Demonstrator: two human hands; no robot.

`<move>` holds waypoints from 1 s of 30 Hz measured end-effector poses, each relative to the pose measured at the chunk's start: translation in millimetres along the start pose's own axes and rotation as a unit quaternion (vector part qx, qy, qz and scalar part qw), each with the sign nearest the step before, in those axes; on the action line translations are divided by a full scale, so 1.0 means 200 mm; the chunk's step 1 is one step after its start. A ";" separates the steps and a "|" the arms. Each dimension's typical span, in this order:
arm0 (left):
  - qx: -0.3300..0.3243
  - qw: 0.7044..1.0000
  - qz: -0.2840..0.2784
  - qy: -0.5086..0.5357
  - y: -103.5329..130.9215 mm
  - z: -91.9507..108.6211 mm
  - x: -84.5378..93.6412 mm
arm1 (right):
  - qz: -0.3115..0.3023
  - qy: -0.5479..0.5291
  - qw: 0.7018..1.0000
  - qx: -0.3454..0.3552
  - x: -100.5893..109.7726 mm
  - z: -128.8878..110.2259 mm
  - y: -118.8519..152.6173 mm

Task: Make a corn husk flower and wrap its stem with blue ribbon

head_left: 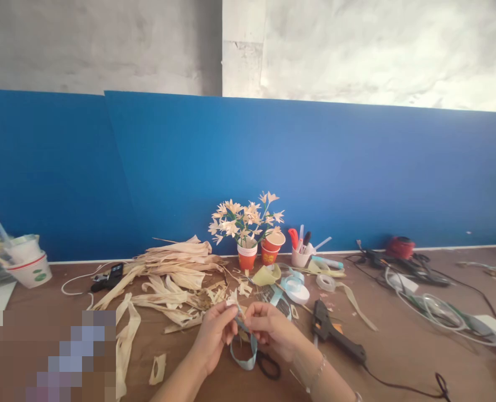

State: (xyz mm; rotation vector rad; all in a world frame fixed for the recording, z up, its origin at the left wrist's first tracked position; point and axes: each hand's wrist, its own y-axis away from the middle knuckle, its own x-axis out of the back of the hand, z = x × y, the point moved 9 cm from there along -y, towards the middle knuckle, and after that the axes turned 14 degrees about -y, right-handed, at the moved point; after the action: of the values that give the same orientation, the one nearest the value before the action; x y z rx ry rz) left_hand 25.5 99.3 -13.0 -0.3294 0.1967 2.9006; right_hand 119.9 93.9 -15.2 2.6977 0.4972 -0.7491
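Fingers [227,317] of left hand [213,336] and right hand [276,328], pinched nearly closed, hold pale flower [231,298] and blue ribbon [244,365], lower centre; its dangling loop, if tugged, could snag the black handle [278,368].

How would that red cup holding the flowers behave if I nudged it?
The red cup would probably tip easily, since the flowers rise well above it and spread wider. It looks like thin paper, so it's likely light for its size. The thin, pointed petals might bend or break.
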 end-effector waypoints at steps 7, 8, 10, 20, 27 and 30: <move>-0.015 1.000 -0.014 -0.022 0.00 0.00 -0.02 | -0.017 -0.051 0.999 -0.005 -0.04 0.02 0.00; -0.012 1.000 -0.014 -0.022 0.00 0.00 -0.02 | -0.013 -0.056 0.998 -0.007 -0.05 0.02 0.00; -0.007 1.000 -0.019 -0.016 0.01 0.00 -0.03 | -0.008 -0.069 0.998 -0.013 -0.05 0.02 0.00; -0.007 1.000 -0.020 -0.009 0.01 0.01 -0.03 | 0.010 -0.076 0.997 0.000 -0.05 0.01 0.00; -0.003 1.000 -0.006 -0.020 0.01 -0.01 -0.01 | 0.018 -0.062 0.998 0.007 -0.05 0.01 0.00; -0.008 1.000 0.014 -0.020 0.00 -0.02 0.01 | 0.036 -0.048 0.998 0.027 -0.04 0.01 0.00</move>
State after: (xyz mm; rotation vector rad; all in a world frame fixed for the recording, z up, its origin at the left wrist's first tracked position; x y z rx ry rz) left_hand 24.3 99.1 -16.6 -0.2739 0.1719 2.9354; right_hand 112.4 92.0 -13.2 2.6980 0.3591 -0.8783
